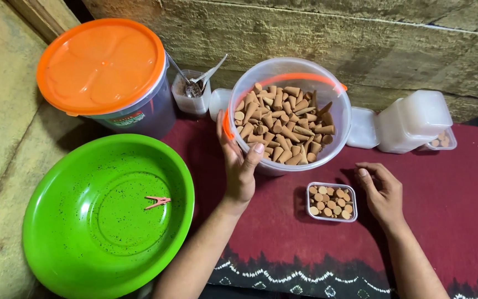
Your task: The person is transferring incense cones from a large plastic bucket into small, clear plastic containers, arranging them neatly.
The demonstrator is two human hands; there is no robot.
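Left hand (240, 166) gripping rim of clear tub (289, 116) of tan cones, right hand (382, 191) resting loosely curled, empty, beside small filled tray (332, 202), green basin (106, 216) left, lidded bucket (106, 75) behind, stacked clear containers (410, 122) right

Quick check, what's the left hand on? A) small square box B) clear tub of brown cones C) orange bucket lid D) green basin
B: the left hand grips the rim of the clear tub of brown cones, thumb hooked over the edge; the right hand rests on the red cloth beside the small square box.
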